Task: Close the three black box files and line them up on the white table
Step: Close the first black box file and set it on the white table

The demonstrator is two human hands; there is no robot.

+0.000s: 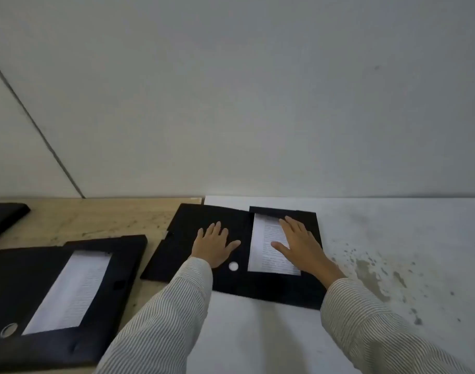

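Observation:
An open black box file (260, 284) lies flat at the left end of the white table (365, 265), its left cover reaching over the beige counter. My left hand (214, 245) rests flat, fingers spread, on the spine panel above a round finger hole (233, 266). Over on the printed paper (268, 255) inside the file's tray, my right hand (298, 245) lies flat. A second open box file (23, 287) with paper in it lies at the lower left. Only a corner of a third black file (4, 214) shows at the far left.
The beige counter (101, 220) adjoins the white table on the left. Dark stains (379, 268) mark the table to the right of the file. A plain white wall (258, 103) rises directly behind both surfaces.

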